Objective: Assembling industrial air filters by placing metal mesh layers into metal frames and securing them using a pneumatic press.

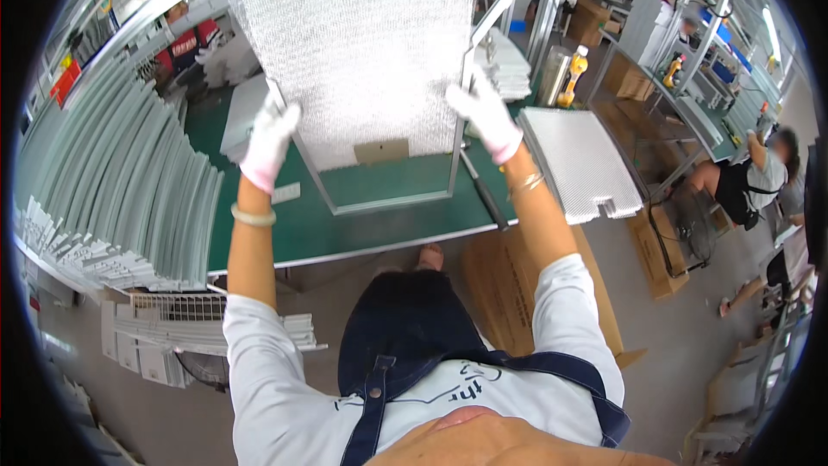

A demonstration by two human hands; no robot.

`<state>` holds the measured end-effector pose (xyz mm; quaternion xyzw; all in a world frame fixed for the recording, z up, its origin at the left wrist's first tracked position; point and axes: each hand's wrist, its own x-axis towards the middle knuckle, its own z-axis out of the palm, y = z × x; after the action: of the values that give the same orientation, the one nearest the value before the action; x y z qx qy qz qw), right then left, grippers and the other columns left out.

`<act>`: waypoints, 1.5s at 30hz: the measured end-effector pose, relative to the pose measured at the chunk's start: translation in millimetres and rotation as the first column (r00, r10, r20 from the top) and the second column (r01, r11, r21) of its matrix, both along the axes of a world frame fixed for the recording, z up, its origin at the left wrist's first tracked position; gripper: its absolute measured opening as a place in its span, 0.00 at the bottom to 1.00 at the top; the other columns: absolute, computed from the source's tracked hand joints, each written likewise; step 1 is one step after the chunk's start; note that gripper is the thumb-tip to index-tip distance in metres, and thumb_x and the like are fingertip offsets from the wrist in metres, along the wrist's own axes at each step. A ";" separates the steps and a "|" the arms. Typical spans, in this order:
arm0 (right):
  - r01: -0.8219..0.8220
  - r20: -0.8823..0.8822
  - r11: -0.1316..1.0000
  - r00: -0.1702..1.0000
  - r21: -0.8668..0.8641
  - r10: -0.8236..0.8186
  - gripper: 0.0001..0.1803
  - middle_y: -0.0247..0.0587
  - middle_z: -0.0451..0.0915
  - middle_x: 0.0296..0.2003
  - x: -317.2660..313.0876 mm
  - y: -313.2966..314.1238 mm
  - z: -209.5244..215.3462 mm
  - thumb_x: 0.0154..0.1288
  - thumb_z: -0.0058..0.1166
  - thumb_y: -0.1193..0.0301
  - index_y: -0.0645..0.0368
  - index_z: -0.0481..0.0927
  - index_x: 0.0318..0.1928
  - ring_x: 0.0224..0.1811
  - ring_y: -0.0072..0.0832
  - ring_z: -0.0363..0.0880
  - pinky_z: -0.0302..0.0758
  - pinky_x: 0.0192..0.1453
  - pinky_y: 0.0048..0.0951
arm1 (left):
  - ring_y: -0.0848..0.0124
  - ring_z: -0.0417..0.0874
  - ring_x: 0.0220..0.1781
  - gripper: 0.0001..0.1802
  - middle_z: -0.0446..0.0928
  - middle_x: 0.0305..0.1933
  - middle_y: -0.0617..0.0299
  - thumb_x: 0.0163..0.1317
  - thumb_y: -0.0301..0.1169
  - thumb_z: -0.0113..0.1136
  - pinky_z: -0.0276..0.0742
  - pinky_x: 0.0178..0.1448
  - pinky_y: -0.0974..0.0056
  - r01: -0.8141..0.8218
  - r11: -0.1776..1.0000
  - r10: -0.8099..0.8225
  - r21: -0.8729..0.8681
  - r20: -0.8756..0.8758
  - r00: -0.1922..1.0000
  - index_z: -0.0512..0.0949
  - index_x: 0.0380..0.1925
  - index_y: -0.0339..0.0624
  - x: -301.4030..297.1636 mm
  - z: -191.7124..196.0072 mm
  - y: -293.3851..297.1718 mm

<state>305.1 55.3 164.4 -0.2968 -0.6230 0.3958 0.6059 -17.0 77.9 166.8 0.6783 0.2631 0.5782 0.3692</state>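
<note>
Apron bib and both forearms reach up over a green bench. Gloved left hand and right hand each pinch a side of a frame holding a mesh sheet, tilted above the bench. Even grips should keep it square.

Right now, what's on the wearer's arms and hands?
Both hands wear white fabric gloves with pinkish cuffs: left hand, right hand. Forearms are bare below short white sleeves. A pale bangle circles the left wrist, and thin metallic bracelets circle the right wrist. No cables or markings visible.
</note>
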 end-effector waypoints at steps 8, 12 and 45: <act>0.132 -0.005 0.951 0.991 0.279 -0.136 0.12 0.24 0.77 0.36 -2.7 28.1 20.8 0.63 0.55 0.68 0.58 0.75 0.45 0.35 0.11 0.69 0.69 0.43 0.19 | 0.83 0.72 0.34 0.09 0.77 0.35 0.69 0.59 0.25 0.59 0.68 0.42 0.75 -0.093 0.994 0.076 0.050 0.266 0.961 0.76 0.40 0.37 3.8 12.4 20.1; 0.176 -0.163 0.957 0.977 0.232 -0.140 0.06 0.23 0.68 0.29 -17.5 24.0 12.3 0.61 0.55 0.74 0.58 0.72 0.38 0.31 0.14 0.63 0.64 0.36 0.18 | 0.83 0.72 0.36 0.08 0.74 0.34 0.71 0.60 0.28 0.59 0.67 0.43 0.75 -0.176 0.984 0.179 -0.034 0.240 0.954 0.75 0.38 0.40 10.2 3.9 13.2; -0.194 0.588 0.947 0.746 -0.256 0.312 0.19 0.43 0.77 0.49 22.9 -63.5 -82.7 0.58 0.52 0.74 0.59 0.76 0.52 0.53 0.29 0.73 0.67 0.59 0.22 | 0.70 0.77 0.50 0.20 0.77 0.50 0.57 0.57 0.28 0.57 0.71 0.57 0.66 0.260 0.816 -0.407 -0.516 -0.195 0.892 0.73 0.51 0.35 -17.7 -78.5 -79.7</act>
<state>328.0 -8.2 81.7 -0.3760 -0.7838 0.4085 0.2780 -34.6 -1.8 88.2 0.6808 0.3251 0.3121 0.5774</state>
